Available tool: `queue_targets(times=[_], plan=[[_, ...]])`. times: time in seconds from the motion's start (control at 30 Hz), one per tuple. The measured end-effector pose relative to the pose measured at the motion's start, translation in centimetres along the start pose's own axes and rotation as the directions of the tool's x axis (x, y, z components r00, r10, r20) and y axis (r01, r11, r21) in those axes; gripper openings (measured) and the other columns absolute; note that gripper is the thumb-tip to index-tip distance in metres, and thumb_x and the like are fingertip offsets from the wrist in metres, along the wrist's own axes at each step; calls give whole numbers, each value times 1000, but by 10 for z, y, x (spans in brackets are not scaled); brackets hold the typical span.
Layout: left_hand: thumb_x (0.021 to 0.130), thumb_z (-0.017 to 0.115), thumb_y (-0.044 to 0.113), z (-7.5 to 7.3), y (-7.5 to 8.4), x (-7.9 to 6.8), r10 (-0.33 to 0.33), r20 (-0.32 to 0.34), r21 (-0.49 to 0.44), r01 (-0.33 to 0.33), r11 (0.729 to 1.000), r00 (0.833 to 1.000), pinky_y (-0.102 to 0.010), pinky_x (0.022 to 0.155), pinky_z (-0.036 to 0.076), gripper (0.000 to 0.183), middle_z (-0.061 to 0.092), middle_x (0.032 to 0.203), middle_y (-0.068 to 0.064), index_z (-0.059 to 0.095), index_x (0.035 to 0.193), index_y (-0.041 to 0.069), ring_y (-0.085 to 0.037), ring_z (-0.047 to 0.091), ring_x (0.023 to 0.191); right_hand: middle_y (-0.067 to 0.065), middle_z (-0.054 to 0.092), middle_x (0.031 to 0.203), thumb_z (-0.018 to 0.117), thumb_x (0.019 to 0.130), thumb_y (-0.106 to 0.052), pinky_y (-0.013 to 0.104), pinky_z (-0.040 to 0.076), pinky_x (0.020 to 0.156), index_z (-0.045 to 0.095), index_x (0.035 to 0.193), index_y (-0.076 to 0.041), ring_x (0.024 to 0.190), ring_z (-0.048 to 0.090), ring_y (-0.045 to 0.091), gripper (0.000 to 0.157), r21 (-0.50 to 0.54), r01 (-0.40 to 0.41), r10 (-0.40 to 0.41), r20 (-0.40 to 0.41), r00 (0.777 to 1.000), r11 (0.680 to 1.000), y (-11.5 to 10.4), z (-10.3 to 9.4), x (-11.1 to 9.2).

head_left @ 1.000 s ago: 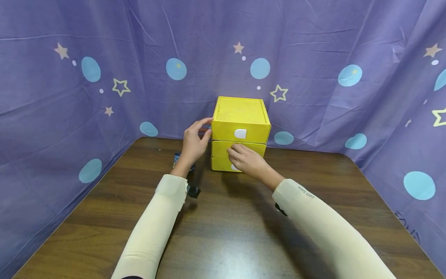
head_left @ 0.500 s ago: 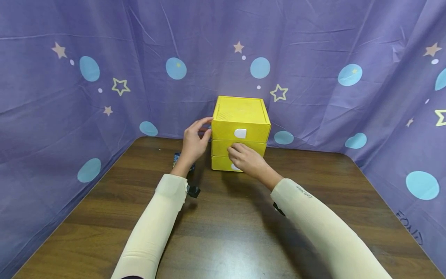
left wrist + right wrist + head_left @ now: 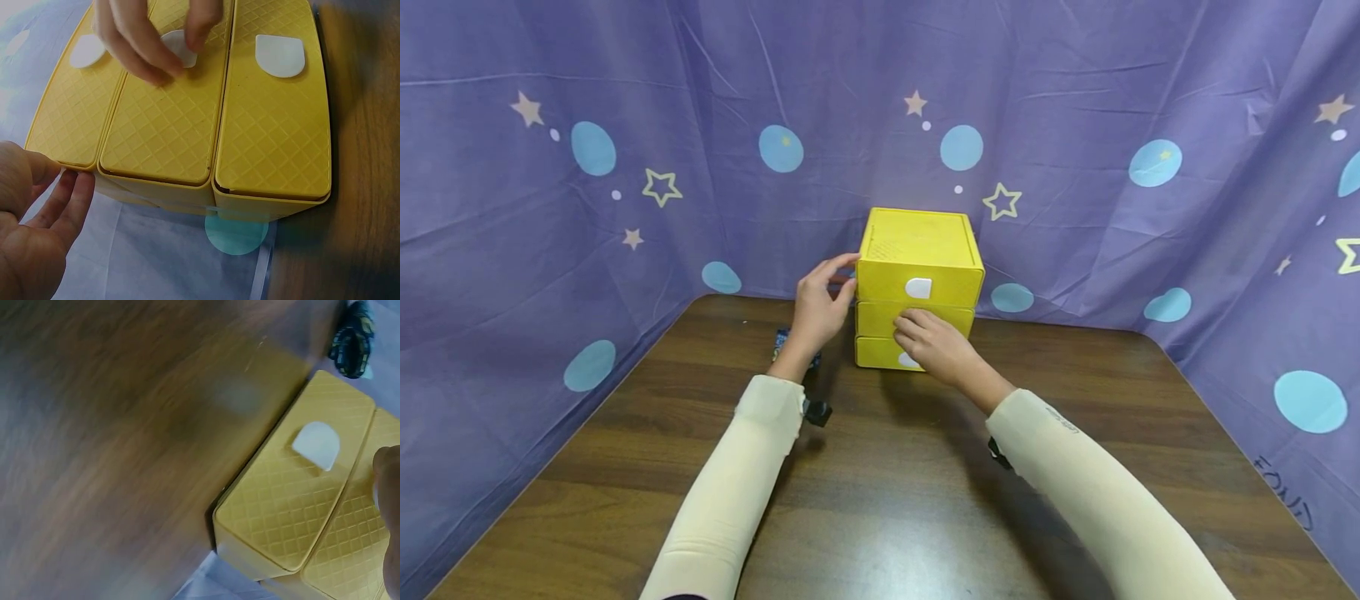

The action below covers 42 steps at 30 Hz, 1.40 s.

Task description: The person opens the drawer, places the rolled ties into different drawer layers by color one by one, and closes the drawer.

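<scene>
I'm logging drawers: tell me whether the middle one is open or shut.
Looks shut: in the left wrist view the middle drawer, with the right hand at its white tab, sits about level with the bottom drawer.

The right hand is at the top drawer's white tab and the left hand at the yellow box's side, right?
Not quite: the right hand is at the white tab of the middle drawer, as the left wrist view shows. The left hand is at the side of the yellow box.

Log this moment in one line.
left hand: touching yellow drawer unit | right hand: curled at middle handle | drawers: look shut
</scene>
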<state>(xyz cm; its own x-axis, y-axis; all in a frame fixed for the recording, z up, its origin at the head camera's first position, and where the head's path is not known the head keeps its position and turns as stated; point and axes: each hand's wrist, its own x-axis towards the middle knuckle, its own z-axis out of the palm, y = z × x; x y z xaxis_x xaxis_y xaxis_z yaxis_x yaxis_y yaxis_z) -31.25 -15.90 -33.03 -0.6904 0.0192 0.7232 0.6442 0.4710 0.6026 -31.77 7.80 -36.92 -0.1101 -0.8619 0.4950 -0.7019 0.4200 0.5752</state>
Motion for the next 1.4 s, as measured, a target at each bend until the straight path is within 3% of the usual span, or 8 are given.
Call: queue_targets(times=[0.2, 0.37, 0.57, 0.87, 1.07, 1.2, 1.4], plan=[[100, 65, 3, 1, 1, 0, -6, 9, 7, 6, 1000, 1000, -40, 82, 61, 39, 67, 127, -8, 66, 137, 14, -26, 69, 104, 16, 69, 117, 69, 93, 2, 39, 53, 98, 73, 110, 3, 108, 63, 32, 18, 114, -102, 110, -66, 992, 988, 2, -6, -5], [100, 65, 3, 1, 0, 0, -4, 1, 3, 4, 1000, 1000, -40, 83, 61, 39, 67, 127, -8, 67, 137, 14, -26, 69, 104, 18, 70, 113, 70, 87, 1, 44, 55, 91, 72, 111, 4, 100, 64, 35, 24, 189, -189, 225, -194, 955, 964, 10, -17, -6], [100, 64, 4, 0, 1, -1, -11, -7, 19, 11, 1000, 1000, -39, 84, 61, 38, 67, 127, -7, 67, 137, 15, -24, 69, 103, 17, 72, 104, 69, 87, 3, 44, 55, 79, 72, 107, 5, 90, 64, 35, 21, 272, -270, 357, -355, 864, 923, 18, -33, -7], [101, 64, 4, 1, 2, -1, -17, 0, 22, 17, 1000, 1000, -39, 82, 61, 38, 67, 128, -6, 66, 138, 16, -26, 69, 104, 21, 69, 107, 69, 91, 2, 50, 49, 86, 71, 113, 6, 95, 61, 41, 22, 417, -406, 570, -429, 701, 813, 41, -45, -21], [101, 65, 5, 1, 1, 0, -14, -6, 30, 15, 999, 1000, -37, 81, 61, 39, 67, 127, -5, 66, 137, 18, -24, 69, 103, 19, 69, 110, 72, 94, -3, 44, 49, 86, 72, 114, 5, 95, 62, 36, 22, 568, -478, 727, -371, 578, 670, 53, -46, -31], [101, 64, 7, 1, 1, 0, -12, 3, 31, 12, 999, 1000, -38, 82, 61, 39, 66, 128, -5, 66, 138, 20, -26, 69, 105, 16, 72, 107, 72, 94, -2, 32, 53, 85, 75, 111, 3, 91, 66, 30, 18, 672, -501, 815, -287, 503, 545, 57, -48, -37], [101, 65, 7, 1, 0, -1, -27, 4, 34, 27, 999, 1000, -37, 83, 61, 39, 67, 128, -4, 66, 137, 20, -22, 69, 104, 22, 72, 106, 70, 95, 2, 17, 55, 83, 73, 114, 8, 92, 67, 22, 20, 836, -467, 912, -91, 400, 288, 54, -45, -41]])
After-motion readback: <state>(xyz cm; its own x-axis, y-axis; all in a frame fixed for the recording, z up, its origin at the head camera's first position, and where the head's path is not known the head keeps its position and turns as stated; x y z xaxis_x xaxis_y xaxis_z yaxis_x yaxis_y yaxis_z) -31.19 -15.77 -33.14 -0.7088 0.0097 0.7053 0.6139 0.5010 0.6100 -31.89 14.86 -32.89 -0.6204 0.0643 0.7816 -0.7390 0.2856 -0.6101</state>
